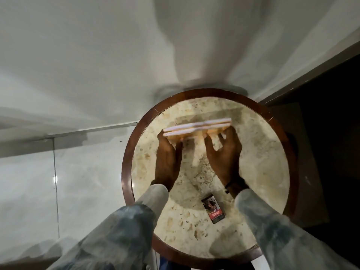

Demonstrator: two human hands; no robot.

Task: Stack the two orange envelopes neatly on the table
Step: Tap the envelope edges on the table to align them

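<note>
Holding the two orange envelopes (pixel 196 127) together on edge above the middle of the round desk (pixel 229 168), both hands pinch them from the near side, left hand (pixel 168 152) at the left end and right hand (pixel 224 151) nearer the right end. Each grip is closed on the pair, though blur hides the fingertips. Their long axis runs left to right across the frame, so laying them flat likely means tipping them toward the small printed pack (pixel 212 209) at lower centre.
</note>
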